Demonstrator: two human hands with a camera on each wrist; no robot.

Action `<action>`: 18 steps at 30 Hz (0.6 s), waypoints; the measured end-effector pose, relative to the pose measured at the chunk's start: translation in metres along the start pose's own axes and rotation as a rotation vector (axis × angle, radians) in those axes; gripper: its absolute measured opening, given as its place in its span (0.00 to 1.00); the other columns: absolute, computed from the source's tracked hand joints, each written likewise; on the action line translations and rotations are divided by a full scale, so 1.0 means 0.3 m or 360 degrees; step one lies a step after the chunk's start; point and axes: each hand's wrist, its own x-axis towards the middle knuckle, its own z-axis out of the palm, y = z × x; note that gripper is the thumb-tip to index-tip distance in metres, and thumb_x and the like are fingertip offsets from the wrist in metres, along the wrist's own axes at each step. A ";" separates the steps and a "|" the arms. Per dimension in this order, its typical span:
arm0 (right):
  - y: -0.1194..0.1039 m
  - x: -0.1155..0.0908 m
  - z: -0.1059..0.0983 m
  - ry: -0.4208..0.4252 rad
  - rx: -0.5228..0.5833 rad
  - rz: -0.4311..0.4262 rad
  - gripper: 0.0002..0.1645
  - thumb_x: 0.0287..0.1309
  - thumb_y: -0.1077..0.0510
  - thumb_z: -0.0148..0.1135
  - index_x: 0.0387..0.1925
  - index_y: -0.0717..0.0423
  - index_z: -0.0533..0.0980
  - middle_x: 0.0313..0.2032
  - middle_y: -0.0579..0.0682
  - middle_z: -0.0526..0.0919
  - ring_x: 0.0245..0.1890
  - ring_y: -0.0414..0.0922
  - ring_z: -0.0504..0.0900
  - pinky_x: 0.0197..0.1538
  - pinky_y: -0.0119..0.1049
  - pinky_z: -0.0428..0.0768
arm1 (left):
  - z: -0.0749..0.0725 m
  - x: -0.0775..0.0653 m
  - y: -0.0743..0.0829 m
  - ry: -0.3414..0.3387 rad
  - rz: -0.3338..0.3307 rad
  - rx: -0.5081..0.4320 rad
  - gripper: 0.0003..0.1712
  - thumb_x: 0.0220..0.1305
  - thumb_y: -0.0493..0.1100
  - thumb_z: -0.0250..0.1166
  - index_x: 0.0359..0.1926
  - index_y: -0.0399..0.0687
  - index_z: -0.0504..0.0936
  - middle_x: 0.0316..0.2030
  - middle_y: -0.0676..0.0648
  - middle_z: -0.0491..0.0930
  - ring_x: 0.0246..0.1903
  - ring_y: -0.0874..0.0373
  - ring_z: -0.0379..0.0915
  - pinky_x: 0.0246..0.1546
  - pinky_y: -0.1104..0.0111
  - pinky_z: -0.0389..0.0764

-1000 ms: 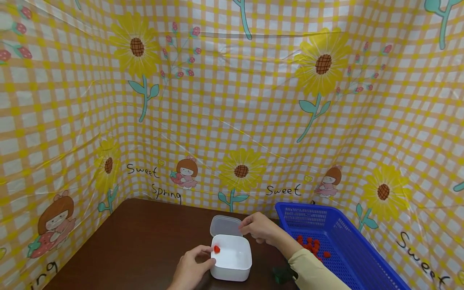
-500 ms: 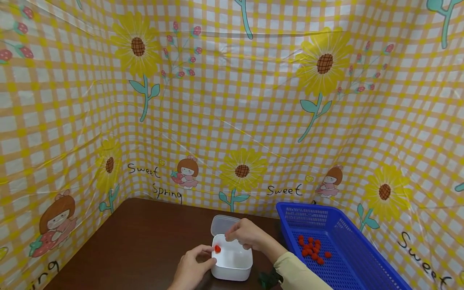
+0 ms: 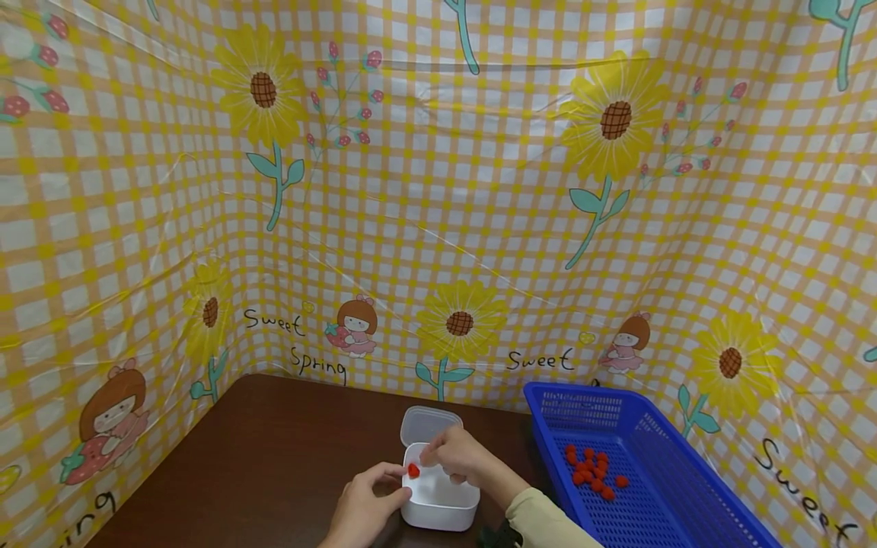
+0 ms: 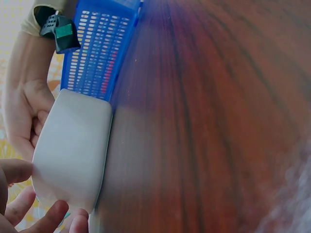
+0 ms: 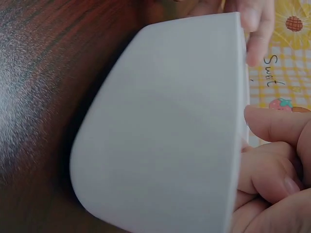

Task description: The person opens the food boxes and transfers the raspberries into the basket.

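A small white plastic box [image 3: 441, 517] stands on the dark wooden table, its top uncovered. One small red berry-like piece [image 3: 414, 471] shows at the inside of its left wall. My left hand [image 3: 365, 506] grips the box's left side, index finger at the back corner and thumb toward the front. Over the box, my right hand [image 3: 466, 459] dips its fingers toward the red piece, the fingertips close beside it. In the right wrist view its fingers [image 5: 269, 124] bend over the rim, partly hidden by the box wall [image 5: 160, 121]; I cannot tell whether they pinch anything.
Directly behind the box lies a translucent lid [image 3: 429, 423]. To the right stands a blue perforated basket [image 3: 674, 479] with several red pieces [image 3: 596, 472] in it. A checked sunflower cloth [image 3: 384, 251] hangs round the table's back and sides.
My right hand has moved left and forward-down from over the lid to the box's inside, near the red piece. My left hand keeps its place on the box.
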 end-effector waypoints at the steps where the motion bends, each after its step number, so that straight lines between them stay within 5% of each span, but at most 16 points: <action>1: 0.006 0.003 0.005 0.0014 -0.0001 0.0000 0.09 0.59 0.64 0.67 0.39 0.66 0.85 0.20 0.43 0.69 0.12 0.34 0.49 0.17 0.28 0.54 | 0.000 -0.001 0.000 0.0001 0.0003 0.0001 0.17 0.57 0.50 0.74 0.47 0.53 0.86 0.39 0.52 0.87 0.44 0.54 0.79 0.41 0.57 0.75; 6: 0.028 0.018 0.040 0.0092 0.0002 -0.0032 0.08 0.57 0.64 0.67 0.38 0.65 0.86 0.13 0.40 0.59 0.11 0.34 0.49 0.16 0.28 0.53 | 0.002 -0.002 -0.005 0.0028 0.0035 0.0030 0.16 0.57 0.50 0.74 0.46 0.54 0.86 0.38 0.53 0.87 0.44 0.54 0.79 0.41 0.57 0.73; 18: 0.072 0.026 0.105 0.0382 -0.0187 -0.0104 0.03 0.52 0.62 0.71 0.29 0.59 0.87 0.17 0.46 0.78 0.10 0.33 0.55 0.13 0.25 0.58 | -0.001 -0.002 -0.006 0.0020 0.0067 0.0053 0.16 0.57 0.51 0.74 0.47 0.55 0.86 0.38 0.54 0.86 0.44 0.54 0.79 0.41 0.57 0.73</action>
